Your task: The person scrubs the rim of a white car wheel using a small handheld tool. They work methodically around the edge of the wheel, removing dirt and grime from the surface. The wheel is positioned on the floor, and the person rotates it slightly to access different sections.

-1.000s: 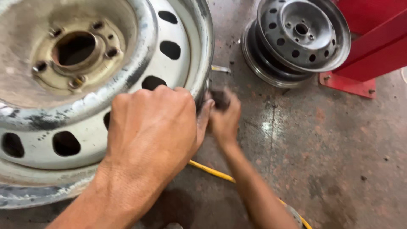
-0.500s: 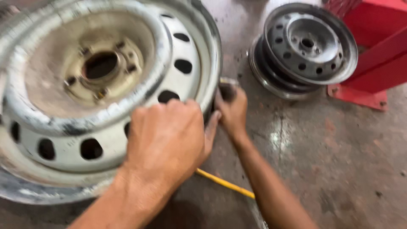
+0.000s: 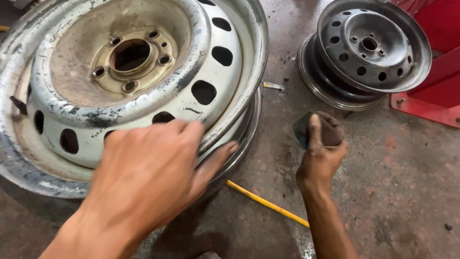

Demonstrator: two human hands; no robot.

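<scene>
- The large steel wheel rim (image 3: 129, 86) fills the upper left and centre-left of the frame, tilted so that its dished face looks up at the camera. Its silver paint is worn and scuffed, with dark streaks along the outer lip.
- At its middle sits a tan, rusty hub plate (image 3: 132, 57) with a round centre bore and a ring of bolt holes; oval vent slots run around the dish.
- The left hand (image 3: 153, 177) lies on the rim's lower right edge, in the lower centre of the frame. Its fingers are spread flat over the lip, the thumb stretched along the outer flange; it presses on the rim rather than closing around it.
- The right hand (image 3: 318, 153) is right of centre, clear of the rim and above the floor. It is closed around a small dark folded pad (image 3: 318, 129), brownish with a bluish edge; what the pad is made of cannot be told.
- A yellow hose or cable (image 3: 268, 204) runs over the floor from under the rim's lower edge toward the right forearm.
- A small metal piece (image 3: 273, 86) lies on the floor just beside the rim's right edge.
- A smaller dark grey wheel rim (image 3: 369, 48) stands at the upper right, well apart from the large one, leaning against a red metal frame (image 3: 431, 91) at the right edge.
- The stained concrete floor (image 3: 393, 192) takes up the lower right.
</scene>
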